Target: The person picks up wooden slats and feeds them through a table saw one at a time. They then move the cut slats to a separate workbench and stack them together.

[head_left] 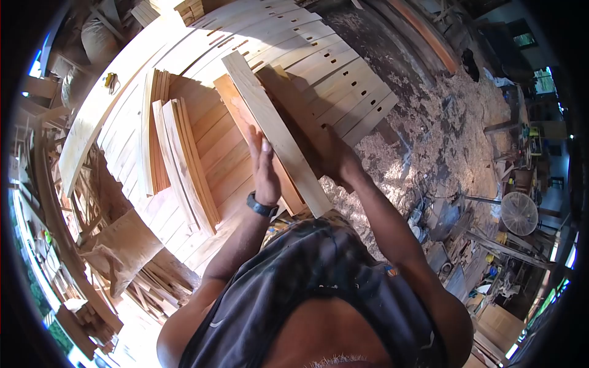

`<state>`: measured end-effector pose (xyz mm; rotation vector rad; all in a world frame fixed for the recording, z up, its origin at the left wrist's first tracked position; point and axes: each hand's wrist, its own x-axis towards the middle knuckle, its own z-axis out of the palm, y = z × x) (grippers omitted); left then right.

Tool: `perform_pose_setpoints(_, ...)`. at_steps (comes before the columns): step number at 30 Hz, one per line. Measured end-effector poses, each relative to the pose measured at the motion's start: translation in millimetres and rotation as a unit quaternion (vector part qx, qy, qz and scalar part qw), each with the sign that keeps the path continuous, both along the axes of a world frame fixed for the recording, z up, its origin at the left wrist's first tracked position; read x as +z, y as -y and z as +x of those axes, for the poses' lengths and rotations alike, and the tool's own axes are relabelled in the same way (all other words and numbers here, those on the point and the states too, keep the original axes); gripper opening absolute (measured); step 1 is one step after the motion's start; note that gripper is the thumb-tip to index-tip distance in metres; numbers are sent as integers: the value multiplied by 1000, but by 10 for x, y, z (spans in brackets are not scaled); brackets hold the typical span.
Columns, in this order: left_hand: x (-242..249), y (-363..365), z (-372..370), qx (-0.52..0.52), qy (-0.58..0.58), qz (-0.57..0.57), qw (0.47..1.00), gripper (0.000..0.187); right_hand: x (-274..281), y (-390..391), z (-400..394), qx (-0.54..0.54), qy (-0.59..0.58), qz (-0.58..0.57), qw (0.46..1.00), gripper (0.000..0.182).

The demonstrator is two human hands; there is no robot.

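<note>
A small stack of wooden boards stands on edge between my hands, above the planked surface (224, 153). Its pale front board (276, 135) slants from upper left down toward my waist. To its left shows an orange-brown board (233, 105), and a shaded brown board (287, 101) lies on the right side. My left hand (264, 168), with a dark watch (262, 205) on the wrist, presses along the stack's left side, fingers stretched out. On the other side my right hand (338, 158) grips the shaded board, its fingers partly hidden.
Two bundles of narrow boards, one (186, 165) nearer and one (154, 132) farther, lie left of my hands. Slotted planks (350, 80) line the far right edge. A small yellow object (110, 80) sits at far left. Shavings cover the floor (442, 129); a fan (519, 213) stands right.
</note>
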<state>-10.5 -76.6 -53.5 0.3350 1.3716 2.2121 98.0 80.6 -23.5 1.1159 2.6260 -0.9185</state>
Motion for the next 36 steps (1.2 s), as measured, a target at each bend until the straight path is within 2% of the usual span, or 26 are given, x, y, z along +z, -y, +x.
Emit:
perform_pose_setpoints(1, 6, 58, -48, 1, 12, 9, 1000, 75, -129, -48, 41, -3, -2, -1, 1000, 66)
perform_pose_setpoints(2, -63, 127, -115, 19, -27, -14, 999, 74, -373, -113, 119, 53, -95, 33, 994, 63)
perform_pose_setpoints(3, 195, 248, -297, 50, 305, 128, 942, 72, -594, -177, 206, 106, -187, 65, 974, 60)
perform_pose_setpoints(4, 99, 295, -287, 58, 131, 30, 989, 69, -738, -384, 229, 196, -145, 44, 969, 63)
perform_pose_setpoints(5, 50, 348, -261, 62, -50, -67, 995, 66, -542, -369, 258, 191, -148, 41, 969, 63)
perform_pose_setpoints(6, 30, 439, -296, 73, -67, -84, 992, 64, -317, -385, 298, 86, -117, -139, 980, 67)
perform_pose_setpoints(7, 56, 518, -340, 85, -85, -99, 988, 62, -157, -397, 332, -20, -82, -312, 946, 71)
perform_pose_setpoints(8, 72, 580, -359, 106, -104, -112, 983, 58, -389, -388, 363, 16, -153, -343, 927, 83)
perform_pose_setpoints(9, 98, 633, -369, 104, -107, -111, 983, 58, -580, -397, 455, 15, -156, -343, 926, 83)
perform_pose_setpoints(11, 156, 705, -325, 108, -146, -157, 971, 54, -550, -214, 462, 77, -146, -64, 984, 80)
perform_pose_setpoints(12, 177, 712, -270, 111, -144, -158, 970, 49, -527, -163, 449, 90, -77, -1, 993, 82)
perform_pose_setpoints(13, 189, 724, -215, 111, -147, -156, 970, 49, -581, -179, 482, 89, -79, 1, 993, 82)
perform_pose_setpoints(15, 233, 744, -68, 100, -172, -160, 967, 50, -808, -211, 541, 72, -279, -240, 927, 84)
perform_pose_setpoints(17, 416, 697, 164, 145, -195, -137, 960, 37, -947, -239, 654, 76, -276, -185, 940, 85)
perform_pose_setpoints(20, 583, 831, 583, 62, -239, -135, 959, 15, -640, -82, 893, 52, -221, -117, 967, 84)
perform_pose_setpoints(22, 557, 917, 1037, -66, -109, -107, 986, 14, -563, 8, 1131, 22, -173, -102, 979, 83)
perform_pose_setpoints(24, 507, 979, 1360, -292, -127, -195, 928, 20, -803, -23, 1489, -31, -240, -279, 929, 67)
perform_pose_setpoints(25, 251, 988, 1505, -370, -138, -224, 891, 27, -879, 42, 1716, -38, -247, -277, 928, 67)
perform_pose_setpoints(27, -151, 1003, 1885, -408, -17, -207, 889, 39, -1009, 303, 2259, -125, -309, -443, 832, 62)
perform_pose_setpoints(29, -680, 969, 2205, -414, 162, -160, 882, 59, -1078, 741, 2875, -199, -341, -441, 806, 58)
perform_pose_setpoints(30, -686, 898, 2347, -432, 226, -181, 854, 89, -1137, 993, 3202, -199, -371, -435, 796, 58)
perform_pose_setpoints(31, -893, 836, 2530, -427, 249, -163, 854, 89, -1261, 1269, 3534, -202, -405, -423, 785, 59)
perform_pose_setpoints(33, -931, 644, 2900, -471, 290, -174, 815, 81, -2243, 1697, 4211, -266, -487, -441, 706, 70)
perform_pose_setpoints(34, -865, 553, 3259, -521, 268, -164, 794, 81, -1698, 1989, 4525, -272, -347, -262, 858, 78)
perform_pose_setpoints(35, -844, 627, 3654, -553, 263, -94, 785, 76, -1077, 2324, 4807, -285, -166, -70, 941, 87)
perform_pose_setpoints(36, -836, 757, 4016, -583, 266, -26, 767, 70, -1113, 2565, 5179, -300, -210, -3, 930, 95)
